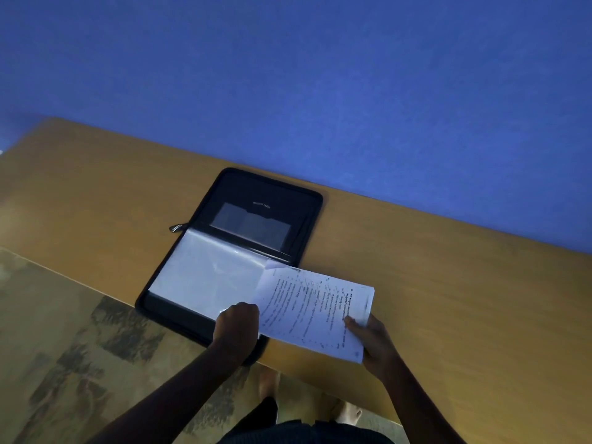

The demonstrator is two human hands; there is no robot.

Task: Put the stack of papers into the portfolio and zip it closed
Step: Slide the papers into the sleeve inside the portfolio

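Note:
A black zip portfolio (256, 193) lies open on the wooden table, its far half holding pockets and its near half covered by a clear plastic sleeve (205, 270). The zipper pull (175, 227) sticks out at the left of the spine. A stack of printed papers (317, 309) lies tilted over the portfolio's right near corner, partly on the table. My right hand (374, 342) grips the stack's right near edge, thumb on top. My left hand (237, 326) is closed at the sleeve's near edge, beside the stack's left side; what it pinches is hidden.
The wooden table (448, 299) runs diagonally against a blue wall (320, 75). Its near edge passes under my hands. Below it lies a patterned floor (64, 347), with my bare feet (267, 382) showing close to the table edge.

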